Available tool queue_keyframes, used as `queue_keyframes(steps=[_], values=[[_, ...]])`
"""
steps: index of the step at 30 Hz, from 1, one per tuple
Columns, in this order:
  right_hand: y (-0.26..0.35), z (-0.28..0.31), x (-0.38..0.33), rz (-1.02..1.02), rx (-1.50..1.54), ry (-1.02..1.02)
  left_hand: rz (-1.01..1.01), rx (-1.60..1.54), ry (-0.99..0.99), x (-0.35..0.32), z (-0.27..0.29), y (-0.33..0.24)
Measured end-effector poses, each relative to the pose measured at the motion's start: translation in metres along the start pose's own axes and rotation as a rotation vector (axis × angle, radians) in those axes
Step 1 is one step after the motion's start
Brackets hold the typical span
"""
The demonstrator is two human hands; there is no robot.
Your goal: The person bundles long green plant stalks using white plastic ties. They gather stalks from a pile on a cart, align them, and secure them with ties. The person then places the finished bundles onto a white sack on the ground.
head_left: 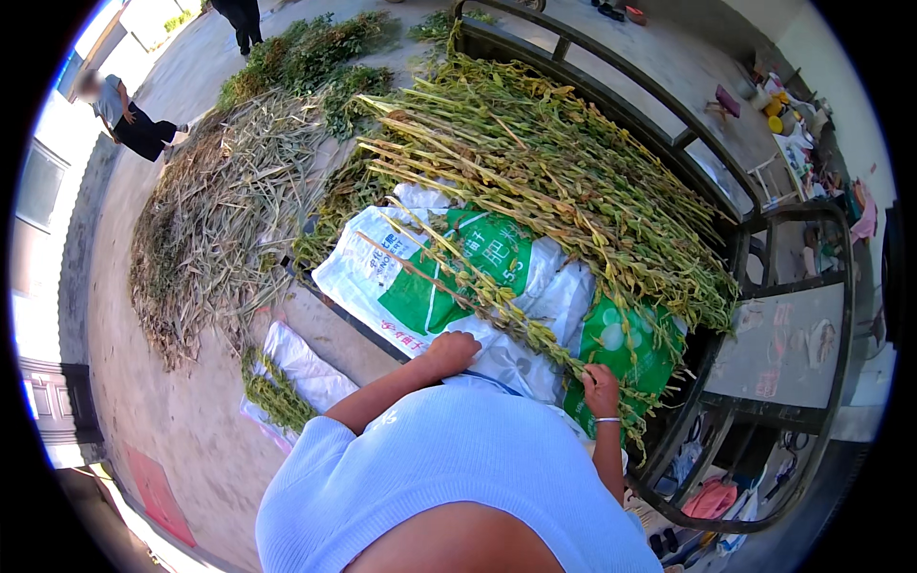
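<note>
My right hand (600, 390), a pale bracelet at its wrist, is closed round the leafy, podded end of a sesame stalk (497, 298). The stalk slants up and left across green-and-white woven sacks (358, 272), its bare end toward the far left. My left hand (452, 353) rests on the near edge of a sack, below the stalk. Its fingers are curled, and what they hold, if anything, is hidden. Beyond the sacks lies a thick heap of similar yellow-green sesame stalks (564, 181), piled on the cart bed.
A dark metal cart rail (659, 129) runs along the far and right sides. Dry stalks (224, 205) and green plants (306, 57) cover ground at the left. A pale sack (310, 368) with a green bunch (275, 393) lies near my left arm. A person (134, 115) is at far left.
</note>
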State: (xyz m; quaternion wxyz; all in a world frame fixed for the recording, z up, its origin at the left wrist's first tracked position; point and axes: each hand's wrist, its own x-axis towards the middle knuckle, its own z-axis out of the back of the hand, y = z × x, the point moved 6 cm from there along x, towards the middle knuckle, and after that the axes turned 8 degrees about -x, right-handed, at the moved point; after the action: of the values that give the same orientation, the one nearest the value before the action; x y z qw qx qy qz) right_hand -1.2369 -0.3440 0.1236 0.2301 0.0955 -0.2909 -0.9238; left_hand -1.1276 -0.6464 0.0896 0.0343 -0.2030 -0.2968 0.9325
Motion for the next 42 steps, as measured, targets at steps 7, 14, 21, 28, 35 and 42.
queue_keyframes(steps=[7,14,21,28,35,42], values=[[-0.005,-0.015,0.004,-0.006,-0.258,0.124,-0.036,0.014,0.026,0.009,-0.005,0.001],[0.031,0.042,0.105,0.019,-0.419,-0.031,-0.046,-0.111,-0.014,0.018,0.013,0.007],[0.051,0.027,0.253,0.007,-0.711,-0.189,-0.093,-0.268,-0.253,0.031,0.063,0.006],[0.074,0.005,0.280,-0.004,-0.850,0.065,-0.099,-0.395,-0.362,0.026,0.064,0.032],[0.058,-0.011,0.250,0.123,-0.678,-0.090,-0.049,-0.708,-0.266,0.056,0.079,0.028],[0.053,0.000,0.233,0.149,-0.604,-0.103,0.223,-1.843,-0.559,0.115,0.107,0.052]])
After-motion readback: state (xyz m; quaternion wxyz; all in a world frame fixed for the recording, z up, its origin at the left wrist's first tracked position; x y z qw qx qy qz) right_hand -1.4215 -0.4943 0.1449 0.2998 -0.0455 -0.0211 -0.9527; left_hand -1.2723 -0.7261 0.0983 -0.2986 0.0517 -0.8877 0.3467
